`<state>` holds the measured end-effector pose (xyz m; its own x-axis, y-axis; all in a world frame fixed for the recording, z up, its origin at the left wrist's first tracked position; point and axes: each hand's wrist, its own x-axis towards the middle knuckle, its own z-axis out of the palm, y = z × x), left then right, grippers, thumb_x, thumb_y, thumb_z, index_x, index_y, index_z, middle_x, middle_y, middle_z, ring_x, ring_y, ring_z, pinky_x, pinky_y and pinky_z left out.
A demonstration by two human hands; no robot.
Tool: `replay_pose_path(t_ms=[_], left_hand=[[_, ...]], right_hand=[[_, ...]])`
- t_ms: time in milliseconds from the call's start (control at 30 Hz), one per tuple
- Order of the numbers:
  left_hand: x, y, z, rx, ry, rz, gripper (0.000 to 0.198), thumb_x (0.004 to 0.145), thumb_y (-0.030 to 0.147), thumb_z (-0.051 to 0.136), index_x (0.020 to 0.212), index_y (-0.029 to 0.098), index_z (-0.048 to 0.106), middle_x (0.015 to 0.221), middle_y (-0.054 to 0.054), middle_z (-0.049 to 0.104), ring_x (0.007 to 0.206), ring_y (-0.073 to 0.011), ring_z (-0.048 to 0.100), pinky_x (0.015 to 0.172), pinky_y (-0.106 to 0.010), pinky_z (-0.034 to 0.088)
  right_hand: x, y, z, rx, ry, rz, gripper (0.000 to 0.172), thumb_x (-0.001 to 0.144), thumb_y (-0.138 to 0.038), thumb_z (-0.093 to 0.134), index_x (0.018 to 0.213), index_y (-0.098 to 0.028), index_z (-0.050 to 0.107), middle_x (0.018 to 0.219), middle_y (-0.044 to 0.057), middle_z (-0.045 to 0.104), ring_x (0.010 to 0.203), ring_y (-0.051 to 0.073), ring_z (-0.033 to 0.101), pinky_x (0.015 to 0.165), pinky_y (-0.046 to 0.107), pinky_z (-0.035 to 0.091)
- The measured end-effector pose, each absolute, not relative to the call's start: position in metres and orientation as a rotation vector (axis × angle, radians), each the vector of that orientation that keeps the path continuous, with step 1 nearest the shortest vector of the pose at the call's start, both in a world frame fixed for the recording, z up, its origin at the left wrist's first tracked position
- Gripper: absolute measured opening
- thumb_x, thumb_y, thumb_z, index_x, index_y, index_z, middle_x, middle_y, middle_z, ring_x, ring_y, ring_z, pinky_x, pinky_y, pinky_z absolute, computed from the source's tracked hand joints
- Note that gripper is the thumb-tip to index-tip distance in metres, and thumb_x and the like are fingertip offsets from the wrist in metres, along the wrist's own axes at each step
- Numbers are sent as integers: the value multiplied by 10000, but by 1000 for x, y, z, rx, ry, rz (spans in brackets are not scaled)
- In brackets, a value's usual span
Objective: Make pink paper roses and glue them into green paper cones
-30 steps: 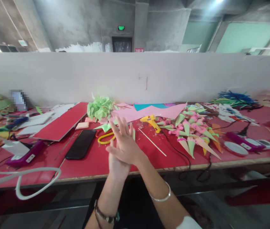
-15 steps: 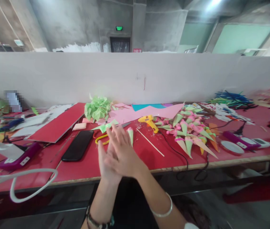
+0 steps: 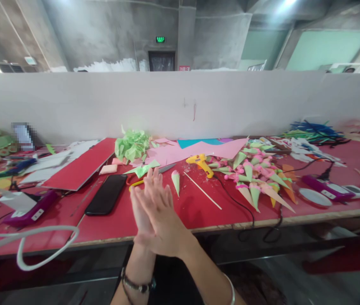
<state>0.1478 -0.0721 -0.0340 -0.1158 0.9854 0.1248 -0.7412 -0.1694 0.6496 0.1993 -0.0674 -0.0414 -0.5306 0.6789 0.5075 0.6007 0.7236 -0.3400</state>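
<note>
My left hand (image 3: 142, 222), with a dark bracelet at its wrist, is held palm to palm with my right hand (image 3: 165, 228) in front of the table edge. My right hand lies across the left, the fingers of both stretched out. Whatever may lie between the palms is hidden. Just beyond the fingertips are yellow-handled scissors (image 3: 136, 184), partly covered by my hands, and bright green scraps (image 3: 142, 170). A small pale green paper cone (image 3: 175, 183) with a pink top lies to the right of my fingers, and a thin wooden stick (image 3: 203, 190) beyond it.
A black phone (image 3: 106, 195) lies left of my hands. To the right are a yellow glue gun (image 3: 200, 163) with its cord over the edge and a pile of paper cones (image 3: 256, 178). Green crumpled paper (image 3: 131, 146), pink sheets (image 3: 195, 151) and purple power strips (image 3: 322, 188) surround them.
My right hand has slid over the left, and the palms now line up more closely. The hands sit slightly lower, so the small green cone shows fully.
</note>
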Motion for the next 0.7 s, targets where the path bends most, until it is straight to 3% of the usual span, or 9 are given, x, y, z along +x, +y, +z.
replay_pose_path(t_ms=[33, 133, 233, 300, 367, 433, 500, 600, 700], left_hand=[[153, -73, -37, 636, 490, 1734, 552, 774, 641, 243, 1302, 505, 161, 1428, 197, 138, 1339, -165, 63, 1053, -347, 234], [169, -72, -48, 561, 373, 1961, 604, 772, 656, 188, 1318, 407, 261, 1435, 96, 209, 1332, -235, 105, 1043, -401, 237], [167, -67, -53, 484, 365, 1501, 520, 825, 565, 256, 1300, 364, 329, 1402, 22, 312, 1303, -245, 227, 1024, -432, 261], [161, -66, -53, 452, 389, 1405, 517, 826, 545, 289, 1286, 325, 372, 1376, -12, 360, 1291, -263, 253, 1018, -450, 269], [160, -69, -50, 511, 325, 1614, 502, 818, 546, 286, 1274, 357, 376, 1399, 43, 316, 1322, -228, 169, 1047, -409, 239], [166, -73, -46, 542, 205, 2088, 565, 773, 636, 223, 1277, 409, 342, 1423, 137, 225, 1341, -180, 41, 1079, -350, 183], [174, -76, -42, 563, 177, 2201, 563, 773, 635, 211, 1277, 421, 339, 1420, 185, 192, 1340, -157, -20, 1094, -300, 136], [174, -74, -37, 543, 290, 2040, 582, 770, 650, 179, 1286, 424, 325, 1419, 182, 193, 1342, -173, 17, 1090, -309, 157], [159, -72, -34, 507, 390, 1719, 570, 801, 610, 202, 1315, 382, 293, 1426, 108, 228, 1333, -215, 115, 1071, -374, 205]], right_hand=[[196, -71, -39, -933, -2299, 134, 861, 731, -627, 425, 1393, -249, 26, 1468, 50, -66, 1330, 296, -42, 1037, 544, 66], [193, -65, -25, -905, -2301, 99, 783, 762, -623, 373, 1388, -290, 39, 1471, 12, -33, 1335, 272, -26, 1039, 542, 47], [200, -49, -19, -1061, -2242, 74, 694, 809, -564, 342, 1387, -276, 90, 1472, 31, 9, 1336, 270, -13, 1032, 558, 42], [203, -47, -25, -1143, -2234, 83, 682, 816, -530, 357, 1388, -250, 113, 1470, 52, 37, 1334, 281, 7, 1031, 561, 65], [200, -55, -33, -1135, -2272, 117, 677, 826, -501, 355, 1391, -214, 117, 1468, 60, 55, 1335, 269, 27, 1048, 526, 93], [191, -66, -36, -1035, -2334, 135, 739, 805, -551, 361, 1391, -176, 112, 1466, 63, 72, 1338, 246, 24, 1063, 490, 105], [183, -72, -32, -966, -2353, 115, 789, 790, -589, 355, 1393, -159, 82, 1466, 34, 77, 1341, 203, 4, 1076, 443, 124], [180, -63, -21, -916, -2380, 155, 789, 808, -586, 308, 1392, -128, 40, 1467, 35, 37, 1342, 180, -5, 1081, 420, 130], [190, -53, -21, -1033, -2313, 195, 767, 823, -572, 283, 1393, -118, 42, 1467, 61, 29, 1340, 202, -31, 1080, 451, 79]])
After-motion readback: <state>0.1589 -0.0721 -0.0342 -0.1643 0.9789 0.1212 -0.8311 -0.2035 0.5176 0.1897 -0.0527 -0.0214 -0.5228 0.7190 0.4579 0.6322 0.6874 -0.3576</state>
